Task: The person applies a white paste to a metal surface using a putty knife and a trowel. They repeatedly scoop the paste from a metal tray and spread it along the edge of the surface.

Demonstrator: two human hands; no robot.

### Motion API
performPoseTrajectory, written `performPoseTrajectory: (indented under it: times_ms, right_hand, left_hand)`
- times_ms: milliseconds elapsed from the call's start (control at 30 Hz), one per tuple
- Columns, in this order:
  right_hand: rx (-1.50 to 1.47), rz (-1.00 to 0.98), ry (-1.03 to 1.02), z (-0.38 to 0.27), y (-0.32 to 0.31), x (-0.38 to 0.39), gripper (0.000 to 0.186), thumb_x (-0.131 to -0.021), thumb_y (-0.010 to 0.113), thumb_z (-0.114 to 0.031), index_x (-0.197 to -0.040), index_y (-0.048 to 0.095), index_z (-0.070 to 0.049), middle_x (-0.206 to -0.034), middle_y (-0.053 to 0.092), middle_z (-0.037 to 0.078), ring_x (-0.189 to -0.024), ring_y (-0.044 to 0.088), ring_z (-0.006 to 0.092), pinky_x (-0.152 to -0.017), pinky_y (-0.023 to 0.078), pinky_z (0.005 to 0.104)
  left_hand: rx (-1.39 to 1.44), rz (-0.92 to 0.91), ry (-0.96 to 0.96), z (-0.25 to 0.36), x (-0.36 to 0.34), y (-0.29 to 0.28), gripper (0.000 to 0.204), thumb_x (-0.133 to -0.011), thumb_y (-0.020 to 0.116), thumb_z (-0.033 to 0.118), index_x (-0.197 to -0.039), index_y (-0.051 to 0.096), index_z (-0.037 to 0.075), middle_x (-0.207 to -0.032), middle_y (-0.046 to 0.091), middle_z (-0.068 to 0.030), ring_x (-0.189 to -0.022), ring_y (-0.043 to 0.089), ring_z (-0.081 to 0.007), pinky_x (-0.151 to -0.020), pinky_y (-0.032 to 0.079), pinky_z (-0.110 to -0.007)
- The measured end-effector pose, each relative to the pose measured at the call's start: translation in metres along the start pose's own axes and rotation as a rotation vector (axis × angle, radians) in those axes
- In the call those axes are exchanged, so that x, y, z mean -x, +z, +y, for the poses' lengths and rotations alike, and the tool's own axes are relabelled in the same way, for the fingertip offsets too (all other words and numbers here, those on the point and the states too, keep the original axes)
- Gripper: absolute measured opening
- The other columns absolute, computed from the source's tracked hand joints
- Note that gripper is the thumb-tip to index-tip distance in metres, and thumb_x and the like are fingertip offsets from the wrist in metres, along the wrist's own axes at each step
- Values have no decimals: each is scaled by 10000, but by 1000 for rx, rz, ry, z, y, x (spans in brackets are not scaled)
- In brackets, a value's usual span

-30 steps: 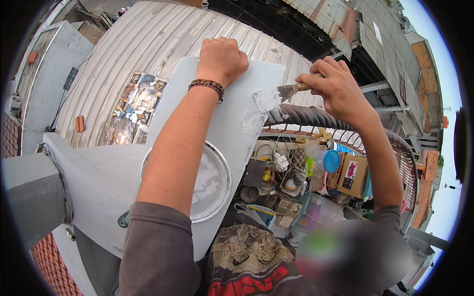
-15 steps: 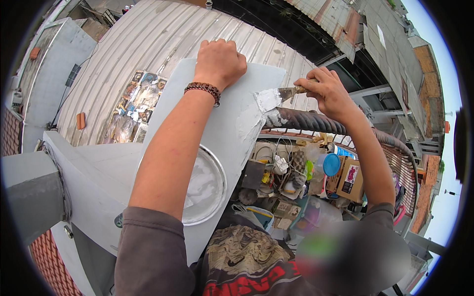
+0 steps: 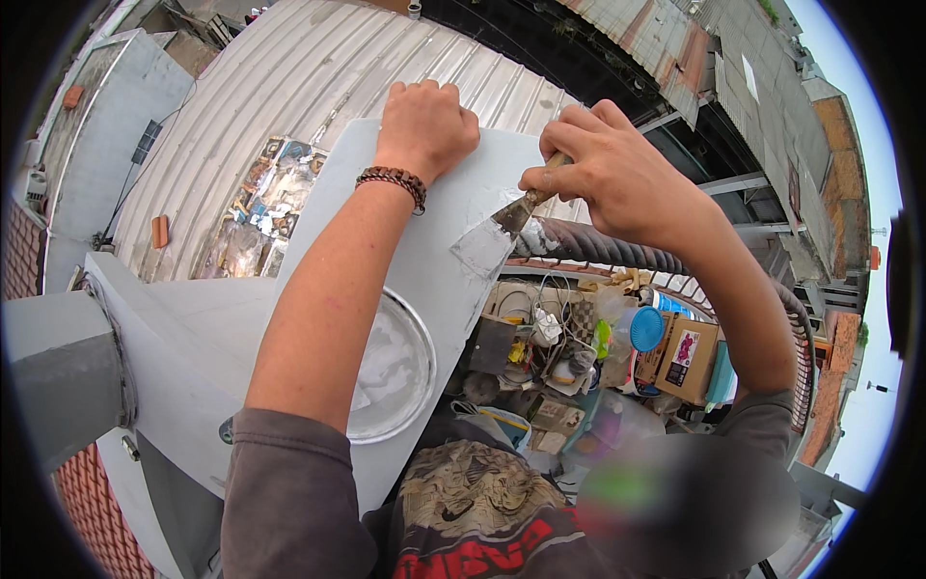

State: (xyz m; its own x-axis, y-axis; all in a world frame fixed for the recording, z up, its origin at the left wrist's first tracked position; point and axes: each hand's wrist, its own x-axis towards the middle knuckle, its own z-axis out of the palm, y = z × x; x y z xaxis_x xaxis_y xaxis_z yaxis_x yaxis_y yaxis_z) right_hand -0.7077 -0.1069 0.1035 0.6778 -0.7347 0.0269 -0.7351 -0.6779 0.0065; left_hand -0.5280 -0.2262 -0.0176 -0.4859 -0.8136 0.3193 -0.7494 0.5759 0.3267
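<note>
A long pale grey board point(image 3: 318, 227) slants away in front of me. My left hand point(image 3: 427, 124) is closed over its far edge, knuckles up and fingertips hidden. In my right hand point(image 3: 606, 174) is a putty knife point(image 3: 516, 214), its wooden handle between thumb and fingers. The blade is smeared with white putty point(image 3: 479, 246) and lies tilted against the board near its right edge. Streaks of wet putty surround it. A round shallow metal lid point(image 3: 424, 333) with whitish putty inside rests on the board, partly hidden by my left forearm.
A dark curved railing point(image 3: 617, 249) runs right from the board's edge. Below it are clutter, a cardboard box point(image 3: 692, 357) and a blue round lid point(image 3: 647, 328). Beyond the board stretches a corrugated metal roof point(image 3: 280, 87). A grey post point(image 3: 68, 362) stands at left.
My right hand has moved left and inward over the board, drawing the putty knife from the right edge toward me. My left hand stays at the far edge.
</note>
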Motion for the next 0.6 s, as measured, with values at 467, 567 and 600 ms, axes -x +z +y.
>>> performPoseTrajectory:
  times_ms: [467, 567, 600]
  right_hand:
    - [-394, 124, 631, -56, 4, 62, 376, -825, 682, -89, -1199, 648, -101, -924, 584, 123, -753, 623, 306, -647, 491, 396]
    - [-357, 183, 727, -100, 34, 63, 390, -854, 664, -131, -1235, 616, -65, -939, 575, 139, -761, 624, 314, -625, 498, 406]
    - [-350, 204, 769, -109, 45, 61, 405, -857, 658, -135, -1251, 603, -58, -942, 572, 143, -763, 625, 319, -619, 502, 411]
  left_hand:
    - [-8, 13, 13, 2, -1, 2, 225, -833, 539, 185, -830, 677, 8, -835, 682, -164, -816, 640, -274, -870, 437, -385]
    - [-1, 6, 12, 2, 0, 1, 221, -835, 539, 181, -837, 676, 8, -839, 682, -159, -820, 639, -270, -882, 436, -384]
    - [0, 2, 13, 2, 0, 1, 219, -835, 539, 180, -838, 675, 8, -838, 681, -158, -822, 638, -268, -886, 436, -384]
